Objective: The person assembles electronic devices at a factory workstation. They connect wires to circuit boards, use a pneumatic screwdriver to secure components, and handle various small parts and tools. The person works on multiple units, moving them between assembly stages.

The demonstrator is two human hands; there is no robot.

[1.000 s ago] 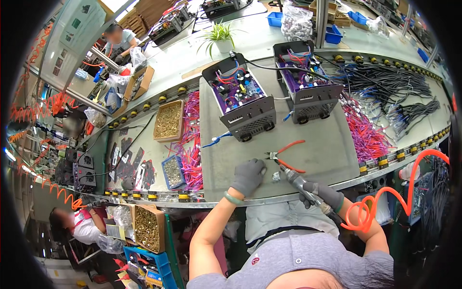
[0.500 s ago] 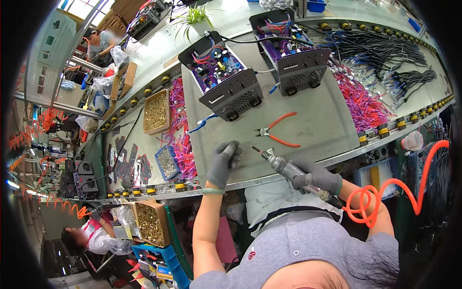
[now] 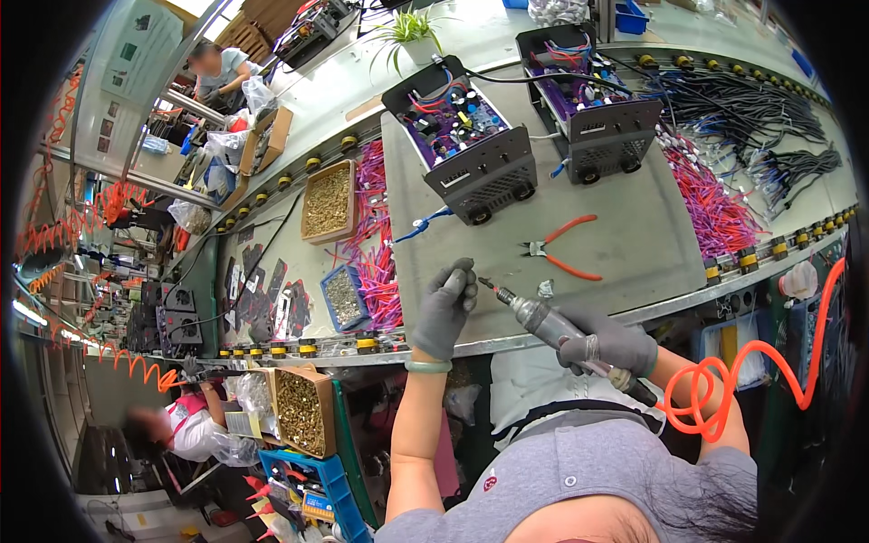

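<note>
My right hand [image 3: 615, 346], in a grey glove, grips a power screwdriver [image 3: 545, 322] with a coiled orange hose at its rear. The screwdriver's bit points up and left over the grey mat [image 3: 489, 299]. Close to that bit, my left hand [image 3: 444, 312], also gloved, is closed with thumb and fingers pinched together; what they hold, if anything, is too small to make out. Beyond the hands lie orange-handled cutting pliers [image 3: 538, 249], jaws leftward. Two open-topped black electronic units [image 3: 489, 176] with purple circuit boards stand at the mat's far side.
Pink and purple wires [image 3: 715, 204] are heaped right of the mat, with black cables [image 3: 751, 113] behind. On the left are a tray of brass-coloured parts [image 3: 329, 201] and a blue bin [image 3: 344, 299] of small silvery parts. A potted plant [image 3: 418, 45] stands behind. Two people work at left.
The whole scene has shifted rightward in the picture as my head turned. My left hand has come closer to the screwdriver's bit. The pliers and electronic units stay put on the mat.
</note>
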